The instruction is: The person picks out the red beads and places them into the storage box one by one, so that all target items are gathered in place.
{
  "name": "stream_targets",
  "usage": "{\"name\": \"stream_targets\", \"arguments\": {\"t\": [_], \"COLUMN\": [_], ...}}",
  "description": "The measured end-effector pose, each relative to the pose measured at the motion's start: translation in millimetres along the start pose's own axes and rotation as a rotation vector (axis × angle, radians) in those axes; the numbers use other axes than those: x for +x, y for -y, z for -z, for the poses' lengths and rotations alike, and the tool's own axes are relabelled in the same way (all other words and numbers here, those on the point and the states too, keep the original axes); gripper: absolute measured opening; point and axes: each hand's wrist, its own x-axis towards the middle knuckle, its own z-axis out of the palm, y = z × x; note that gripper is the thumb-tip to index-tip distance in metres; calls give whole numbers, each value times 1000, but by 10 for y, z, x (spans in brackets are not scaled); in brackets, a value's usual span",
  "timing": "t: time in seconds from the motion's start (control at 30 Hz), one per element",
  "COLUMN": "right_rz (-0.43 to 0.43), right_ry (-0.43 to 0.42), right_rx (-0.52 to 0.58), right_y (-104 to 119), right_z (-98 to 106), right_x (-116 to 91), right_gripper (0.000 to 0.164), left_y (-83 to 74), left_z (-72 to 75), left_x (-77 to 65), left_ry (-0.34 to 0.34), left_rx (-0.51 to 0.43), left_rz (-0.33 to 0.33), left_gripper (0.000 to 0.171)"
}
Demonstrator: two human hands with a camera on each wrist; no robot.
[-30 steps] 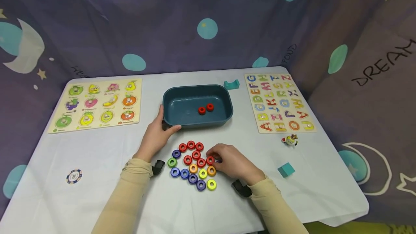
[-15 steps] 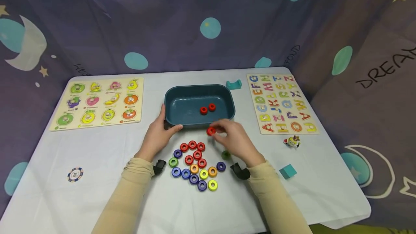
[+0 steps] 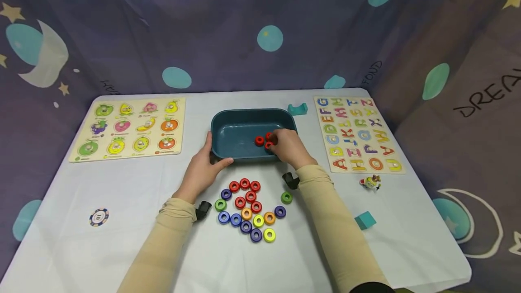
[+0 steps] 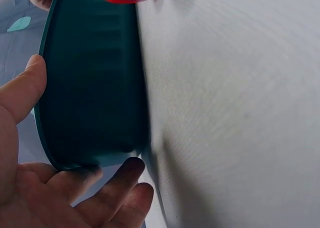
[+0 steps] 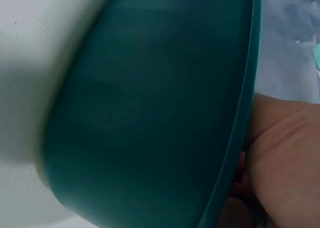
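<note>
A dark teal tub [image 3: 232,132] stands at the middle of the table in the head view. My left hand [image 3: 200,172] holds its near left corner, thumb along the front and fingers on the left side. In the left wrist view the thumb [image 4: 27,91] lies at the tub's rim. My right hand [image 3: 291,149] reaches over the near right wall and pinches a red ring [image 3: 268,146] inside the tub. Another red ring [image 3: 259,141] lies just left of it, and a third is partly hidden by the fingers. Below the tub lies a loose group of red rings [image 3: 244,183] and other coloured rings.
A fruit puzzle board [image 3: 130,129] lies left and an alphabet board [image 3: 358,134] right. Behind the tub's right corner sits a teal curved block [image 3: 297,109]. A small figurine [image 3: 371,182], a teal cube [image 3: 365,220] and a poker chip [image 3: 99,217] lie further out.
My right hand has picked a red ring from the right of the group and carried it up into the tub. The left hand has stayed on the tub's corner.
</note>
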Motion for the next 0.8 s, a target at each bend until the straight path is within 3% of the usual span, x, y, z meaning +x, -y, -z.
{"name": "stream_targets", "arguments": {"t": [0.23,0.43,0.6,0.8], "right_rz": [34,198,291,204], "right_ry": [-100,-158,-67,94], "right_rx": [70,144,178,203], "right_y": [35,230,353,253], "right_z": [69,84,-23,-243], "right_x": [-141,-457,-709,-840], "right_gripper": [27,23,25,31], "left_y": [-10,0,-4,-19], "left_z": [-4,7,8,3], "left_x": [4,-3,-11,-10], "left_ry": [2,-4,-2,7], "left_rx": [0,8,-2,-6], "left_rz": [1,-4,-10,-3], "left_gripper": [104,104,103,104]}}
